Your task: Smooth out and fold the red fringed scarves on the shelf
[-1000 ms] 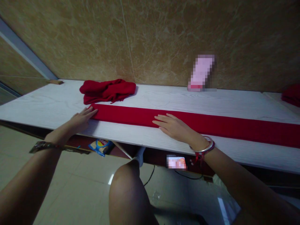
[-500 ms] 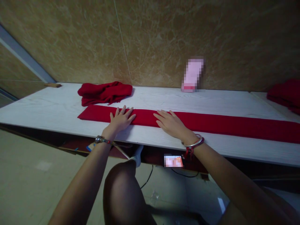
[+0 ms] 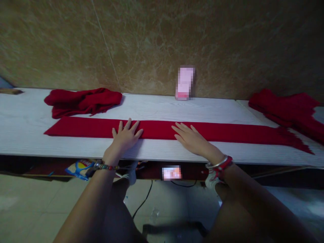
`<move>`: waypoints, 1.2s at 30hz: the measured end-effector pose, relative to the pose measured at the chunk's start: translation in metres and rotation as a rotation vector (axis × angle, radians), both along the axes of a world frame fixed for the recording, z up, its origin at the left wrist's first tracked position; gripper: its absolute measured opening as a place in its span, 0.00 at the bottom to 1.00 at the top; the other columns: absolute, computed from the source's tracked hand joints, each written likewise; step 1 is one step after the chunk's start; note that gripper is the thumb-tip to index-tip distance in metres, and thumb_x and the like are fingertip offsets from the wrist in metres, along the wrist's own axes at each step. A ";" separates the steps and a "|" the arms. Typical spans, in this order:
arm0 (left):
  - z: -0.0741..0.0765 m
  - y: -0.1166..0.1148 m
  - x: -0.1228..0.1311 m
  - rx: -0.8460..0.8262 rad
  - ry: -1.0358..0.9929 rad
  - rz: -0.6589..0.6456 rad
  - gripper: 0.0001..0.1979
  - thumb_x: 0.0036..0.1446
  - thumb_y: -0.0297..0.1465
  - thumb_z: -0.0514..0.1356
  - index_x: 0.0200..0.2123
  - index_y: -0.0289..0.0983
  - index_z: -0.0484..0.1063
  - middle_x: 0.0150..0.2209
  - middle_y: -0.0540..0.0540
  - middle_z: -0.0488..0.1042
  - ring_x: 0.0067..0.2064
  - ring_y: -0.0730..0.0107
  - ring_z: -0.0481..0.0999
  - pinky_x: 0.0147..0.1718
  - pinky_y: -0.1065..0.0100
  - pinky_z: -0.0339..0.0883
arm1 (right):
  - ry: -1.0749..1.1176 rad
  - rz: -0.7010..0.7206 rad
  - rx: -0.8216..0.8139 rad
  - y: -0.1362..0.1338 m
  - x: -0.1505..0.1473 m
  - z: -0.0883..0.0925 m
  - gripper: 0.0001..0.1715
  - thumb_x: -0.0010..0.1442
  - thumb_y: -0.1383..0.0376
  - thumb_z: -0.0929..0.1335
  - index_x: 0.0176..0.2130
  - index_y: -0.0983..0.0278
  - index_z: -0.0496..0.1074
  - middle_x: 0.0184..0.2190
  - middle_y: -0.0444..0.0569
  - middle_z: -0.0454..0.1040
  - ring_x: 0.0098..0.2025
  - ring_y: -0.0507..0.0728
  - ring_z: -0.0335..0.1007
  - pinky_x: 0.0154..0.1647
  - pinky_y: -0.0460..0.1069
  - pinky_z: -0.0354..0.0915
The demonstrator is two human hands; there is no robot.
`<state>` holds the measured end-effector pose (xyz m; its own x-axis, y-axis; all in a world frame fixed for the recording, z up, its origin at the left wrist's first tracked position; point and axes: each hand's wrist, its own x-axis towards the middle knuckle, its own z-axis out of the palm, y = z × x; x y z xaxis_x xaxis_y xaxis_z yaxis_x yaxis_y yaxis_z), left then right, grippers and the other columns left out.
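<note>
A long red scarf (image 3: 159, 129), folded into a flat narrow strip, stretches sideways along the white wood-grain table (image 3: 152, 148). Its left end comes to a slanted point, and its right end is fringed. My left hand (image 3: 125, 135) lies on the strip left of the middle, fingers spread, a ring on one of them. Farther right, my right hand (image 3: 189, 136) rests flat on the same scarf with its fingers stretched out. Neither hand grips the cloth.
Behind the strip's left part lies a crumpled red cloth (image 3: 83, 101); another red fringed cloth (image 3: 286, 108) is at the right. A blurred pink item (image 3: 186, 82) leans on the marbled wall. Below the table are a blurred lit screen (image 3: 171, 173), a blue packet (image 3: 82, 168) and a cable (image 3: 144, 200).
The view has turned to the right, so the scarf's fringed right end now shows. Between the hands the gap has widened; both still lie on the scarf.
</note>
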<state>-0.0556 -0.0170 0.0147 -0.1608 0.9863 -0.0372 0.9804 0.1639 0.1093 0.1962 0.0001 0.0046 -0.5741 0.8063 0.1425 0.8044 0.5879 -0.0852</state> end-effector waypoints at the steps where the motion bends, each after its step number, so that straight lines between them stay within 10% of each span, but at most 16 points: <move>1: 0.000 0.000 -0.002 0.007 -0.002 0.021 0.28 0.62 0.46 0.42 0.64 0.49 0.52 0.68 0.44 0.47 0.66 0.38 0.45 0.55 0.33 0.48 | 0.003 -0.043 0.002 -0.001 0.018 -0.003 0.28 0.66 0.58 0.53 0.63 0.58 0.57 0.64 0.51 0.56 0.65 0.62 0.50 0.62 0.66 0.52; 8: 0.002 -0.004 0.012 0.113 -0.011 0.172 0.27 0.62 0.42 0.44 0.61 0.43 0.60 0.66 0.37 0.52 0.64 0.32 0.49 0.53 0.28 0.47 | 0.094 -0.345 0.050 -0.013 0.104 -0.017 0.30 0.66 0.56 0.51 0.62 0.59 0.59 0.62 0.54 0.60 0.64 0.65 0.53 0.60 0.70 0.51; 16: 0.002 0.003 0.082 0.126 -0.020 -0.324 0.24 0.64 0.38 0.44 0.62 0.42 0.58 0.66 0.41 0.51 0.67 0.46 0.46 0.58 0.39 0.49 | 0.141 -0.212 0.066 -0.008 0.036 -0.002 0.29 0.66 0.59 0.53 0.62 0.63 0.60 0.64 0.56 0.57 0.65 0.64 0.50 0.62 0.69 0.48; 22: 0.000 0.006 0.094 0.015 0.001 -0.305 0.25 0.64 0.40 0.43 0.64 0.47 0.53 0.67 0.45 0.50 0.66 0.43 0.47 0.57 0.35 0.48 | 0.032 -0.203 -0.008 -0.008 0.024 0.001 0.28 0.67 0.61 0.53 0.63 0.61 0.58 0.65 0.52 0.55 0.66 0.62 0.49 0.63 0.65 0.50; 36: 0.011 -0.006 0.061 -0.090 -0.026 0.119 0.32 0.61 0.49 0.38 0.66 0.47 0.46 0.69 0.45 0.40 0.66 0.35 0.39 0.57 0.31 0.42 | -0.029 -0.769 0.032 0.009 0.249 -0.010 0.29 0.64 0.63 0.52 0.59 0.66 0.63 0.60 0.63 0.62 0.62 0.69 0.57 0.55 0.70 0.57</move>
<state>0.0057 -0.0227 0.0253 -0.2738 0.9530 -0.1300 0.9506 0.2886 0.1139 0.4452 0.0094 -0.0053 0.1423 0.9758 0.1663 0.9895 -0.1357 -0.0500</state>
